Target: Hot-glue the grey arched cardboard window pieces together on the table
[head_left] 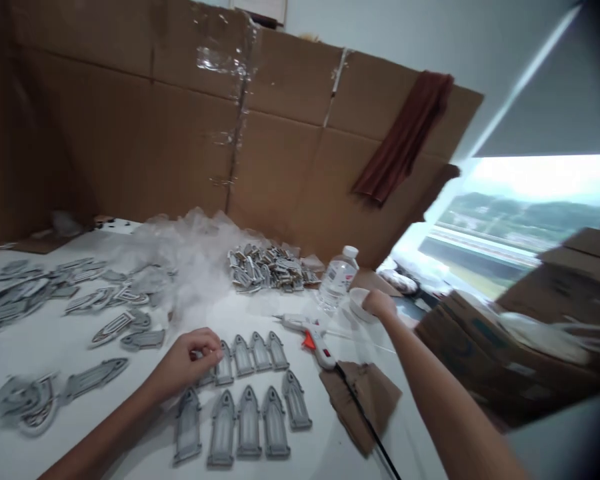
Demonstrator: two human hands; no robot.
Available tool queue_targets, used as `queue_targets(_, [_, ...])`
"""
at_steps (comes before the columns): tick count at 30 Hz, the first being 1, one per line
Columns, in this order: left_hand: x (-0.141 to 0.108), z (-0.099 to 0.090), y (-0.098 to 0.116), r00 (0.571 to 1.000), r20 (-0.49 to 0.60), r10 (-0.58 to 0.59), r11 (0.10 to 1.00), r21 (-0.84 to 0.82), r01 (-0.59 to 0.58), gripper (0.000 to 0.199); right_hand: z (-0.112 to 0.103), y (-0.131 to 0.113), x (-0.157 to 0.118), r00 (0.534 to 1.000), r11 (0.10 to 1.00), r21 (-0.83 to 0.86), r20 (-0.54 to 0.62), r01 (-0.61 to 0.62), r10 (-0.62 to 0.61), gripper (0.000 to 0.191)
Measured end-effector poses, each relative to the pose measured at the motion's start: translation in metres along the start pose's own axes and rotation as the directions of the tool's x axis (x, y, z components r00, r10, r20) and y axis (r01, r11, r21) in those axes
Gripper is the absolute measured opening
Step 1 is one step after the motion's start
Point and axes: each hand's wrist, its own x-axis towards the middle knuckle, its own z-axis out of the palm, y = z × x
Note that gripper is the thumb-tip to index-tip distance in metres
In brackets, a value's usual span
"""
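White table (320, 460): stands before a tall cardboard wall (280, 153), with a window (530, 213) off to the right.
Left hand (197, 357): thumb and fingers curled close together at the left end of the back row; whether they grip a piece I cannot tell.
Right hand (379, 303): at the rim of the white bowl (359, 307), fingers hidden, so their grip cannot be told.
Back row (243, 355): grey pointed pieces side by side, the leftmost partly covered by the left hand.
Front row (249, 423): five more such pieces, points away from the person.
Glue gun (320, 345): between the rows and the bowl, its handle end by folded brown cardboard (357, 400).
Bottle (337, 277): clear, white-capped, just beside the bowl.
Small-parts heap (267, 268): left of the bottle, near crumpled clear plastic (193, 257).
Loose grey pieces (20, 293): scattered across the table's left side.
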Motion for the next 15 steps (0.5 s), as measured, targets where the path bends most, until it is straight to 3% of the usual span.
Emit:
queue_targets(4, [0.003,0.0,0.0,0.999,-0.037,-0.008,1.0,-0.021,0.007,0.027,0.002,0.002,0.012,0.997,0.996,-0.058,-0.035,0.063,-0.065,0.031])
queue_targets(7, [0.004,-0.002,0.001,0.998,-0.06,-0.004,0.999,-0.054,0.0,0.026,0.003,0.003,0.015,0.987,0.989,-0.063,-0.083,0.134,-0.139,0.013])
queue_targets(10, [0.004,-0.004,0.003,0.997,-0.079,0.001,0.997,-0.072,-0.007,0.025,0.004,0.006,0.017,0.971,0.98,-0.037,-0.136,0.195,-0.199,0.015])
queue_targets(13, [0.004,-0.005,0.005,0.996,-0.089,0.009,0.996,-0.086,-0.017,0.022,0.003,0.009,0.023,0.964,0.979,0.004,-0.17,0.206,-0.203,0.004])
queue_targets(15, [0.005,-0.006,0.006,0.995,-0.096,0.01,0.996,-0.091,-0.019,0.021,0.002,0.009,0.029,0.964,0.981,0.054,-0.201,0.186,-0.172,0.012])
